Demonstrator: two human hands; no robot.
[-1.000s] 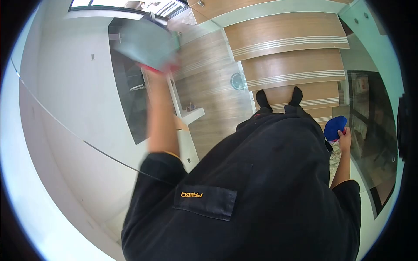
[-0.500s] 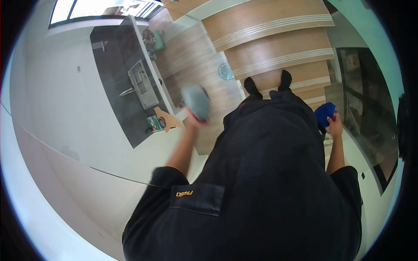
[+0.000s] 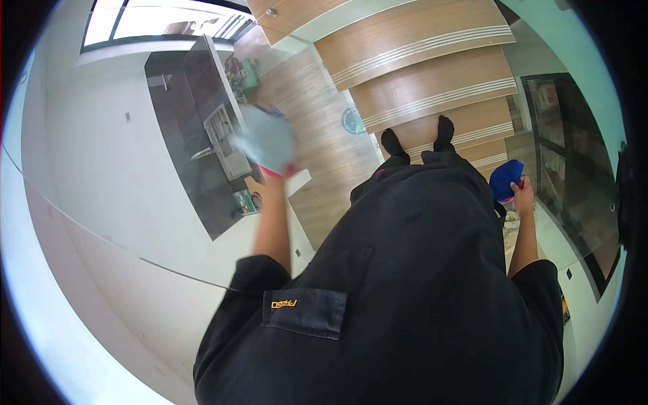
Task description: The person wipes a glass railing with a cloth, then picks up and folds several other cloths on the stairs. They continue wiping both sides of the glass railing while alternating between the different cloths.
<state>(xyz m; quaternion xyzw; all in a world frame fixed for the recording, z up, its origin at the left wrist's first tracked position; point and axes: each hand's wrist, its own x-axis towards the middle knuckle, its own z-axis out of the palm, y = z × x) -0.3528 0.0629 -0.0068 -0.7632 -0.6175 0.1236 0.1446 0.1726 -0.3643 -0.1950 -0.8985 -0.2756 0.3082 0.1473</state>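
Note:
My left hand point(image 3: 275, 177) is raised out to the left and grips a pale grey-blue cloth point(image 3: 265, 140), which is blurred with motion against the glass balustrade panel point(image 3: 101, 223). A bit of red shows at the hand under the cloth. My right hand point(image 3: 523, 196) hangs low by my right hip and is closed on a blue object point(image 3: 505, 179); I cannot tell what it is. My black shirt fills the lower middle of the view.
I stand in black socks point(image 3: 391, 144) on wooden stairs point(image 3: 432, 81) with pale grooved nosings. Beyond the glass, far below, lie a dark kitchen counter with a sink point(image 3: 223, 138), a wood floor and a round disc point(image 3: 352, 120). A dark glass wall point(image 3: 574, 175) stands on the right.
My left hand with the cloth swept down from high up to near my chest, then back up and to the left. The right hand stayed by my hip with the blue object.

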